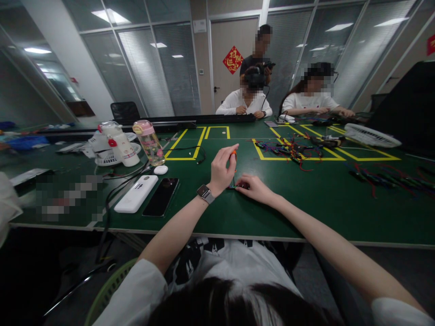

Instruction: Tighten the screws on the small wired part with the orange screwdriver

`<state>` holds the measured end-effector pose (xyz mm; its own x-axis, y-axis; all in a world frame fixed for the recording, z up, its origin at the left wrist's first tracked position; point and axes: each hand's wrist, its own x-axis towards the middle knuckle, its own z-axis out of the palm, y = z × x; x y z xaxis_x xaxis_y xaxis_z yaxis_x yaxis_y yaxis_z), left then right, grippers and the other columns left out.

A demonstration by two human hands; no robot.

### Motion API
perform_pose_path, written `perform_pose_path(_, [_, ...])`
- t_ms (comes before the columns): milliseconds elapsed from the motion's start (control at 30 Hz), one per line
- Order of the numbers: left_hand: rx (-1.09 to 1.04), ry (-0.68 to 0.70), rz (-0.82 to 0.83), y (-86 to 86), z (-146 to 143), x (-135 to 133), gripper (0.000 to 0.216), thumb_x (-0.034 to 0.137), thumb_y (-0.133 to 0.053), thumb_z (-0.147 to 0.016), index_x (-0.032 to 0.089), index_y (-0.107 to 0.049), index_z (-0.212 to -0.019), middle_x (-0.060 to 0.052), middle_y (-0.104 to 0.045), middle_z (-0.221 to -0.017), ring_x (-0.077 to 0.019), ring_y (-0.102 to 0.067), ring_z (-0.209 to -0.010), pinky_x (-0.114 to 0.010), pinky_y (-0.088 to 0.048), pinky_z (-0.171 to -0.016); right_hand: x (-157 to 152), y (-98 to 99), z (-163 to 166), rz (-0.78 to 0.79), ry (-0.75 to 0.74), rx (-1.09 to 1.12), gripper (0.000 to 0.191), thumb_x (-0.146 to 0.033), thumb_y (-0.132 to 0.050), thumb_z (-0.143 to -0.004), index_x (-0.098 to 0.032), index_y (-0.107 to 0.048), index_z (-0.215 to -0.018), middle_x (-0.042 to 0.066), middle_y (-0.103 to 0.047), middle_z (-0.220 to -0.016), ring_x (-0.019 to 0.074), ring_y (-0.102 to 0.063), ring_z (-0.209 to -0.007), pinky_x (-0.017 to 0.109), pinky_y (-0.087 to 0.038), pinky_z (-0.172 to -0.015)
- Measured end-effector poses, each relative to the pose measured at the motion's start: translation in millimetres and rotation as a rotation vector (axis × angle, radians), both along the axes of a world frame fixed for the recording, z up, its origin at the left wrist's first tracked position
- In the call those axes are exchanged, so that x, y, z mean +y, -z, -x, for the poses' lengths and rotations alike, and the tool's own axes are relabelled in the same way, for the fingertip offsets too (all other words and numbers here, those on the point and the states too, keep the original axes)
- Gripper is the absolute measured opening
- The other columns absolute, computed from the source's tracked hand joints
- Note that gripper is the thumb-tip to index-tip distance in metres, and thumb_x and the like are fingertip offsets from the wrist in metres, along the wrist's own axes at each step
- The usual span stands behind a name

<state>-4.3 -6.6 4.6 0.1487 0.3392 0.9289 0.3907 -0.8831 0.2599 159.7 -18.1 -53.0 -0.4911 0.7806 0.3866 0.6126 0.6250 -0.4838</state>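
My left hand (223,168) is raised over the green table, its fingers closed round the orange handle of a screwdriver (234,155). The thin shaft points down at a small dark circuit board (232,186) on the tabletop. Low beside it, my right hand (253,188) pinches the board's right side with its fingertips. Much of the board is hidden by the fingers, and what the screwdriver's tip touches is too small to make out. A watch (205,194) is on my left wrist.
Left of my hands lie a black phone (161,197), a white power bank (136,194) and a white earbud case (161,170). Behind them stand a pink-lidded bottle (149,142) and a white bottle (124,147). Bundles of wired boards (292,149) lie right. Several people are across the table (204,222).
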Motion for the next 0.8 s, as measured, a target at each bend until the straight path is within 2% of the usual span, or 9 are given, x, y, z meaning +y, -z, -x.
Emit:
perform_pose_path(133, [-0.004,-0.045,-0.017,0.7,-0.7,2.3,0.025,0.025,-0.046,-0.095,0.017,-0.055,-0.116,-0.006,-0.062,-0.101,-0.0142,-0.058,-0.094,-0.029,-0.049,-0.084,-0.3,-0.1,-0.3,-0.001,0.001,0.001,0.007,-0.02,-0.06,-0.081,-0.015,-0.066,-0.084,0.003,-0.059,-0.079,0.0125,-0.055,-0.065,0.024,-0.043,-0.061])
perform_pose_path(300, [-0.026,-0.133,-0.054,1.9,-0.9,2.5,0.022,0.034,-0.057,-0.089,0.019,-0.062,-0.105,-0.002,-0.053,-0.087,-0.0129,-0.053,-0.081,-0.026,-0.047,-0.074,-0.6,-0.6,0.4,-0.001,0.008,-0.007,0.007,-0.019,-0.06,-0.081,-0.015,-0.065,-0.083,0.003,-0.059,-0.079,0.0123,-0.054,-0.065,0.024,-0.043,-0.062])
perform_pose_path(400, [-0.02,-0.123,-0.03,1.6,-0.8,0.8,0.023,0.033,-0.047,-0.094,0.019,-0.062,-0.107,-0.003,-0.051,-0.089,-0.0129,-0.052,-0.081,-0.025,-0.047,-0.073,-0.4,-0.4,0.8,-0.003,0.012,-0.013,0.007,-0.019,-0.06,-0.081,-0.015,-0.065,-0.083,0.004,-0.059,-0.08,0.0125,-0.054,-0.065,0.025,-0.043,-0.062])
perform_pose_path(533, [0.005,-0.054,0.026,1.3,-0.2,-0.4,0.031,0.025,-0.033,-0.098,0.019,-0.056,-0.118,-0.006,-0.057,-0.102,-0.0146,-0.055,-0.095,-0.028,-0.047,-0.083,0.1,0.3,0.1,-0.003,0.008,-0.004,0.007,-0.019,-0.06,-0.081,-0.015,-0.066,-0.083,0.003,-0.059,-0.079,0.0124,-0.055,-0.065,0.025,-0.043,-0.061])
perform_pose_path(667, [0.02,-0.025,0.035,2.0,0.3,1.0,0.031,0.024,-0.033,-0.098,0.018,-0.053,-0.121,-0.007,-0.06,-0.102,-0.015,-0.056,-0.096,-0.029,-0.046,-0.086,0.3,0.4,-0.4,0.001,-0.003,0.007,0.008,-0.019,-0.06,-0.081,-0.015,-0.066,-0.084,0.003,-0.059,-0.079,0.0123,-0.055,-0.064,0.024,-0.043,-0.061])
perform_pose_path(800, [0.029,-0.088,0.012,2.4,-0.1,2.0,0.027,0.027,-0.04,-0.097,0.019,-0.056,-0.117,-0.005,-0.059,-0.093,-0.0146,-0.055,-0.088,-0.028,-0.046,-0.08,0.1,0.1,0.0,0.008,-0.005,0.012,0.008,-0.019,-0.06,-0.081,-0.015,-0.066,-0.083,0.004,-0.059,-0.079,0.0123,-0.055,-0.064,0.025,-0.043,-0.061])
